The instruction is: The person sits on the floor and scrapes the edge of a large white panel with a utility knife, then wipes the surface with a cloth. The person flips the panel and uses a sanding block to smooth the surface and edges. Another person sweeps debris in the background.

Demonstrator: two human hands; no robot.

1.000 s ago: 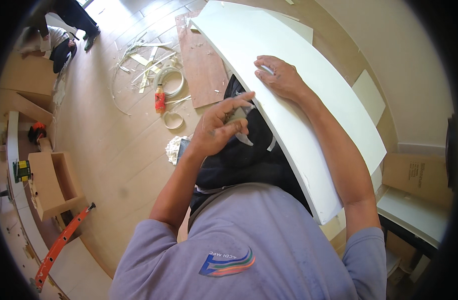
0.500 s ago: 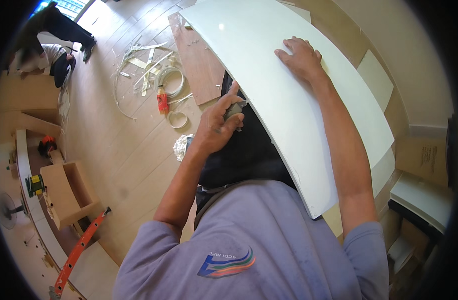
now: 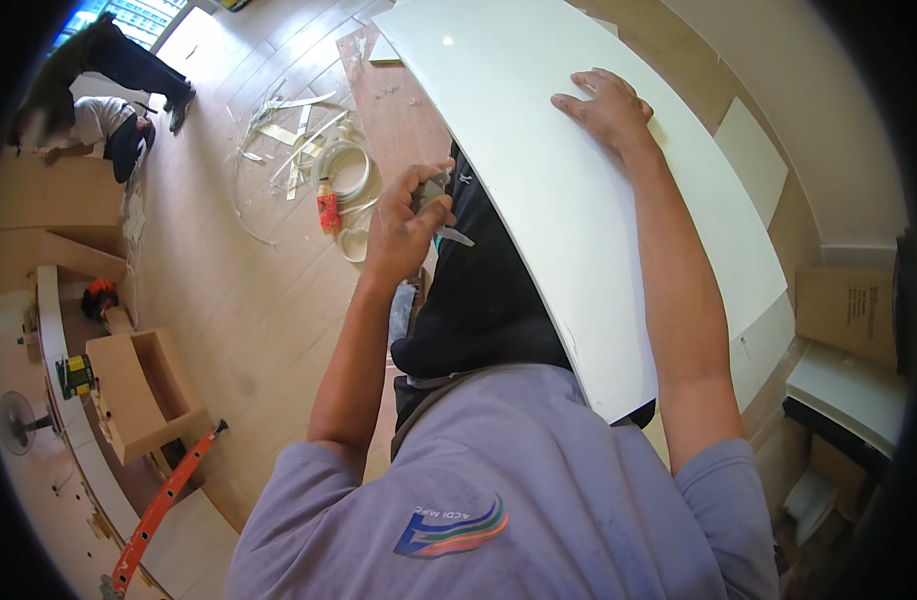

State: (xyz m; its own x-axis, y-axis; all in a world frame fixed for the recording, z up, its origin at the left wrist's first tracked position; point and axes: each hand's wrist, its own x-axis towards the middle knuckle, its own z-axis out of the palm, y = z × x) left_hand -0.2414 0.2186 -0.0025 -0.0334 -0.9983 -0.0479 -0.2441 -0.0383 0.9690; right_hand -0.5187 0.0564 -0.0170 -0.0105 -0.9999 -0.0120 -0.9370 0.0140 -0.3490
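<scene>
Left grip (image 3: pixel 403 228) has left the white board's (image 3: pixel 569 225) left edge.
It grasps a grey tool (image 3: pixel 432 191), work there seemingly paused; right grip (image 3: pixel 615 112) lies released.

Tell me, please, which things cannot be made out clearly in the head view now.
In the head view:
- Grey tool: partly covered by the left hand closed around it.
- White panel: far end cut off by the top edge; underside faces away.
- Dark trousers: partly hidden by the panel.
- Cardboard box: its print is too small.
</scene>
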